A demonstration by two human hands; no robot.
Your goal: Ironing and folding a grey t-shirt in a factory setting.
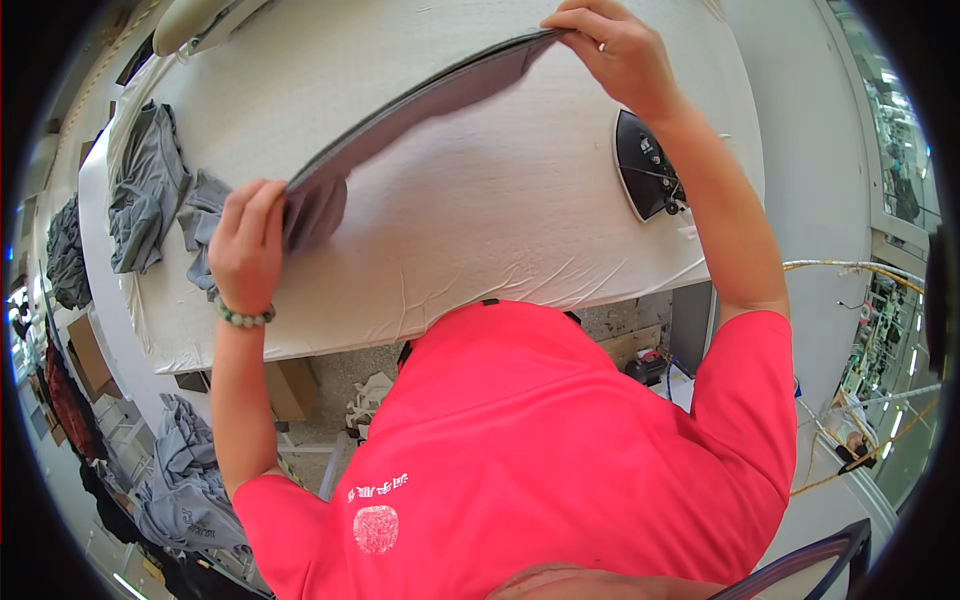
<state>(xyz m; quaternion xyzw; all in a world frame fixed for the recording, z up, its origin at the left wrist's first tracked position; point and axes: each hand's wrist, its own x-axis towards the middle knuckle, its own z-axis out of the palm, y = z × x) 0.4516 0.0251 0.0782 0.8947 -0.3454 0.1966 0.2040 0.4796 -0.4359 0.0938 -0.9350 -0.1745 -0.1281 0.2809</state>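
A red shirt (530, 430) covers the person's body, below both sets of fingers, and a bare arm comes out of each sleeve. The left arm goes almost straight up, with green beads (246, 319) around the wrist, just below the fingers. The left hand (248, 240) shows its back, and its fingers are curled tight on one end of a grey cloth (415, 112). The cloth is up above the table (480, 230), pulled into a long band that slants between the two hands. A loose part of it hangs down just to the right of the left fingers. The right arm reaches farther out and leans in to the left. The right hand (620, 55) has a ring (602, 46) on, and its fingers pinch the other end of the cloth.

A black iron (642, 165) sits on the table, below the right fingers and near the right forearm. A small grey heap (203, 215) lies just to the left of the left fingers. A bigger grey heap (150, 190) lies a bit farther left. A long pale thing (195, 22) pokes in at the top, well above the left fingers.
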